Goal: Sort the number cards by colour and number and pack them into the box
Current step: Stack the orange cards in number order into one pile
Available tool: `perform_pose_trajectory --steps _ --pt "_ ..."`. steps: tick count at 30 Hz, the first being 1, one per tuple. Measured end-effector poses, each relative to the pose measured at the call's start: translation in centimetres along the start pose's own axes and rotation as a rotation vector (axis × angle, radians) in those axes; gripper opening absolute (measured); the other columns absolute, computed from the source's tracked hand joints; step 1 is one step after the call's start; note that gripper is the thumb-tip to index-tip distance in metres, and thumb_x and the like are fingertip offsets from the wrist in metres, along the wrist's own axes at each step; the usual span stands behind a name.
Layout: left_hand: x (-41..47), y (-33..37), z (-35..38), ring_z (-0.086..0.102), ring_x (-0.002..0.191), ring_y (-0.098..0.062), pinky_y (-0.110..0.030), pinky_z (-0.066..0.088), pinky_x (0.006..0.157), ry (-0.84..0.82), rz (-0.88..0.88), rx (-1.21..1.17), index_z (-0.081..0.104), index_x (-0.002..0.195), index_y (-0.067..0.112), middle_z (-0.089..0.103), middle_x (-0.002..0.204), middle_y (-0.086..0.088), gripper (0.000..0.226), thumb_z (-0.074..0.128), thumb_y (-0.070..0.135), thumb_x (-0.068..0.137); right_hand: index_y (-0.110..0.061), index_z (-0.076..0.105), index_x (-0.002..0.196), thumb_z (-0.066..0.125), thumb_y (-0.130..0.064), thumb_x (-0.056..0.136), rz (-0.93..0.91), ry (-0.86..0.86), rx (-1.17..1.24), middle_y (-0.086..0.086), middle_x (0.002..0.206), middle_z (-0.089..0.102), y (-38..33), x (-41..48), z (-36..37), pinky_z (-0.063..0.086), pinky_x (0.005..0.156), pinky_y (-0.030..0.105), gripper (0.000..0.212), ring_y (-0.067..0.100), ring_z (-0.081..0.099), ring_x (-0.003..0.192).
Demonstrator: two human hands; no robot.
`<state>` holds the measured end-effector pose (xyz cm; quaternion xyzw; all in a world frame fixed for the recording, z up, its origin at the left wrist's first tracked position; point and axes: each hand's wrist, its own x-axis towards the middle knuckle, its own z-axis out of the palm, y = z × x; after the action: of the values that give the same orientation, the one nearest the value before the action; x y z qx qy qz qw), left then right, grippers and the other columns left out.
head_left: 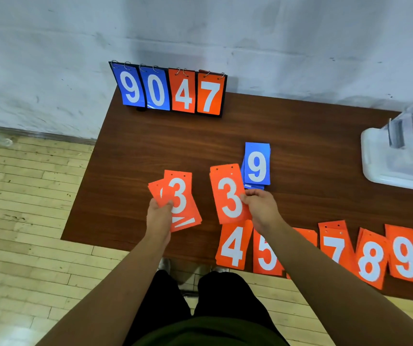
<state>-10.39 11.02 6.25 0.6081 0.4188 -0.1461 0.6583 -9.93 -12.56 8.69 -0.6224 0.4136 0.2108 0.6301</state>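
Sorting underway; these cards are not yet boxed.
Left hand (pixel 159 217) grips fanned orange number cards (pixel 178 193), right hand (pixel 259 208) pinches an orange 3 card (pixel 226 193); sorted orange piles (pixel 233 245) line the brown tabletop (pixel 150 151).

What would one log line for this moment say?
stage: sorting | left hand: holds orange cards | right hand: pinches orange 3 card

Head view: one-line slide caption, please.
Left hand holds orange cards; right hand pinches an orange 3 beside the sorted row.
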Motion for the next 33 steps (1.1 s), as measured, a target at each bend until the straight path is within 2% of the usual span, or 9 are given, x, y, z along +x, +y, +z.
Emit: perform_pose_trajectory --steps 3,8,16,19,21,25,27,30,33 --pt "-0.4 0.1 0.5 0.069 0.098 -0.023 -0.044 0.058 0.082 -0.084 -0.013 0.025 0.051 0.132 0.022 0.068 0.117 -0.003 0.039 0.062 0.024 0.095 -0.018 0.065 0.102 0.068 -0.023 0.090 0.007 -0.048 0.084 0.004 0.106 0.070 0.3 0.0 0.8 0.058 0.087 0.046 0.013 0.023 0.070 0.095" --pt "-2.2 0.5 2.5 0.071 0.100 -0.022 -0.043 0.059 0.085 -0.359 -0.050 0.060 0.054 0.128 0.024 0.072 0.115 -0.001 0.031 0.056 0.030 0.098 -0.016 0.063 0.112 0.063 -0.031 0.093 -0.107 0.047 -0.189 0.001 0.112 0.066 0.8 -0.1 3.4 0.057 0.081 0.030 0.024 0.017 0.064 0.103" --pt "-2.4 0.0 3.0 0.066 0.111 -0.024 -0.048 0.050 0.100 -0.556 -0.120 0.114 0.057 0.129 0.020 0.070 0.119 -0.003 0.039 0.061 0.034 0.092 -0.017 0.058 0.115 0.058 -0.022 0.097 -0.210 0.020 -0.322 -0.001 0.113 0.062 1.1 -0.8 3.9 0.055 0.084 0.029 0.019 0.017 0.061 0.107" --pt "-2.0 0.4 2.8 0.069 0.106 -0.026 -0.048 0.053 0.096 -0.530 -0.104 0.152 0.059 0.126 0.019 0.072 0.116 -0.004 0.050 0.069 0.043 0.083 -0.019 0.060 0.109 0.061 -0.021 0.095 -0.221 -0.053 -0.328 -0.002 0.111 0.064 1.6 -0.9 3.5 0.055 0.076 0.024 0.014 0.015 0.063 0.103" --pt "-1.8 0.4 3.1 0.070 0.103 -0.026 -0.048 0.055 0.092 -0.474 -0.045 0.314 0.054 0.130 0.022 0.070 0.117 -0.002 0.058 0.069 0.051 0.082 -0.017 0.060 0.113 0.062 -0.023 0.094 -0.281 -0.111 -0.415 -0.005 0.110 0.063 2.2 -1.0 3.5 0.052 0.076 0.020 0.020 0.012 0.061 0.102" --pt "-1.3 0.2 3.7 0.067 0.103 -0.026 -0.050 0.055 0.091 -0.347 -0.020 0.439 0.049 0.132 0.023 0.065 0.121 -0.003 0.046 0.064 0.040 0.091 -0.015 0.058 0.124 0.056 -0.028 0.097 -0.374 -0.181 -0.581 -0.003 0.118 0.061 3.3 -0.2 2.6 0.052 0.090 0.028 0.029 0.013 0.058 0.110" --pt "-0.8 0.3 3.1 0.068 0.101 -0.027 -0.050 0.056 0.090 -0.305 -0.046 0.397 0.050 0.131 0.023 0.066 0.121 -0.005 0.043 0.064 0.036 0.092 -0.015 0.057 0.127 0.060 -0.029 0.095 -0.364 -0.102 -0.775 0.004 0.126 0.059 3.7 0.9 1.2 0.049 0.095 0.032 0.035 0.018 0.055 0.116" --pt "-0.1 0.1 1.5 0.067 0.100 -0.028 -0.050 0.056 0.089 -0.267 -0.071 0.349 0.051 0.128 0.022 0.066 0.118 -0.005 0.038 0.064 0.031 0.093 -0.017 0.041 0.141 0.071 -0.038 0.084 -0.309 -0.045 -1.219 0.010 0.143 0.040 4.7 2.1 -0.9 0.041 0.105 0.040 0.068 0.029 0.039 0.133" --pt "0.4 -0.2 0.3 0.067 0.099 -0.026 -0.049 0.055 0.089 -0.267 -0.077 0.372 0.051 0.126 0.023 0.066 0.117 -0.004 0.036 0.064 0.032 0.093 -0.018 0.035 0.142 0.076 -0.046 0.077 -0.375 -0.037 -1.511 0.012 0.143 0.037 5.7 2.5 -0.7 0.036 0.108 0.043 0.082 0.032 0.035 0.133"
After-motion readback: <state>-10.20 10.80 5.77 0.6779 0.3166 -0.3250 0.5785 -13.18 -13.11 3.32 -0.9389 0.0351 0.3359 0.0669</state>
